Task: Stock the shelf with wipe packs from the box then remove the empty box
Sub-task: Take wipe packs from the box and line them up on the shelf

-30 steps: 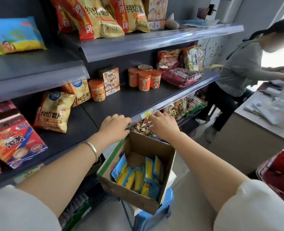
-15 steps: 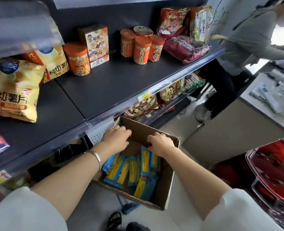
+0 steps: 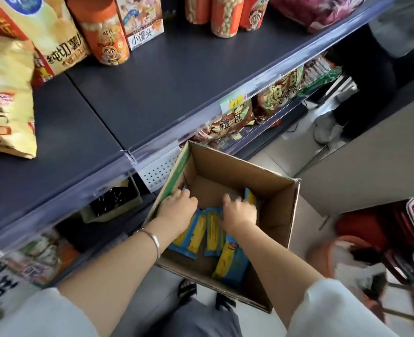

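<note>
In the cardboard box [image 3: 281, 215], low in front of the dark shelf [image 3: 176, 76], both hands are down among the blue-and-yellow wipe packs [image 3: 189, 235]. The left hand [image 3: 176, 207] bends its fingers over the packs by the left wall. The right hand [image 3: 240, 211] curls over those leaning further right. Whether either has closed on a pack I cannot tell, because the fingertips are hidden or blurred.

I judge this to be the gathering step. To do it well, each hand should square several packs into one flat stack and pinch across the faces, not a slippery end. It should then lift straight up clear of the box walls before swinging to the bare stretch of shelf above.

Counted: two hands, one box, and at least four packs showing, with perhaps more under the hands. On the shelf stand one orange-lidded jar [image 3: 103, 32], one small carton [image 3: 142, 18], then three more jars [image 3: 225, 18].
</note>
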